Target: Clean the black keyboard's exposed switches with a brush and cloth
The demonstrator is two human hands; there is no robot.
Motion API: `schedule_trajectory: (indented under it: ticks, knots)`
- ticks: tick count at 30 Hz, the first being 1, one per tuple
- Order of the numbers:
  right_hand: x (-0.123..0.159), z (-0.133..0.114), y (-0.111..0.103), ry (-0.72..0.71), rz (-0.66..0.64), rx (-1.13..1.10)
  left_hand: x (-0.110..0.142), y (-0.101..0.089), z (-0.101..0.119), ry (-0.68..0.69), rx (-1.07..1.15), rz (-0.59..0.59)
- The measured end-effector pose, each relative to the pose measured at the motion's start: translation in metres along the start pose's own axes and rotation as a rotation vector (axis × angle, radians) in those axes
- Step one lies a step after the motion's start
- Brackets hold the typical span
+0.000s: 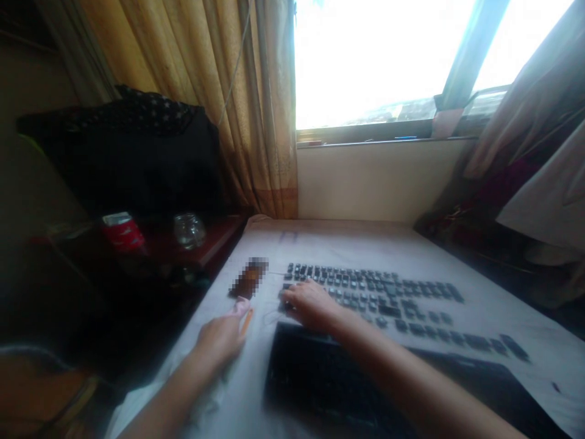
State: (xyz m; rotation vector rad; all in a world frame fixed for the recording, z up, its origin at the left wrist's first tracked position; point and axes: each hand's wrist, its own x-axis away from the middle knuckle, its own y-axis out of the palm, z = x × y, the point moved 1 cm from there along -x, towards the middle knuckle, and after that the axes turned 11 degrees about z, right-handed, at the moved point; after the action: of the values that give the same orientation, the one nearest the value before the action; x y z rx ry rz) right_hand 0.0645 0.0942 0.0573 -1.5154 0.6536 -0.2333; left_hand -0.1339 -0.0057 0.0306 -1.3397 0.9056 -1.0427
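Note:
My left hand (220,338) is closed around a crumpled pale pink cloth (241,306) and a thin orange stick (247,322), whose kind I cannot make out. Over the left end of the rows of loose black keycaps (361,283), my right hand (313,303) reaches down with its fingers bent and pressed together. Its fingertips meet a dark keycap at the row's end; blur hides whether it is gripped. Below the rows lies a black keyboard (320,381), partly covered by my right forearm. A pixelated brownish rectangular object (250,277) rests beyond my left hand.
White cloth (269,244) covers the surface under the keycaps. A dark red side table (219,238) at left bears a red can (123,231) and a glass jar (189,230), before a dark covered screen-like shape (150,164). Clothes (543,195) hang at right, beside the window.

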Motion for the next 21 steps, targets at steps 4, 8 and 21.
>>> schedule_trajectory:
  ticks: [4, 8, 21]
  knots:
    - [-0.023, -0.008, 0.013, -0.094, -0.067, 0.026, 0.002, -0.007, -0.009, -0.025, 0.024, -0.015]
    - [-0.041, -0.025, 0.029, -0.157, -0.084, -0.006, 0.008, -0.016, -0.015, -0.06, 0.096, -0.007]
    - [0.01, -0.042, 0.035, 0.043, 0.183, -0.227, -0.006, 0.011, 0.0, 0.0, 0.886, -0.112]
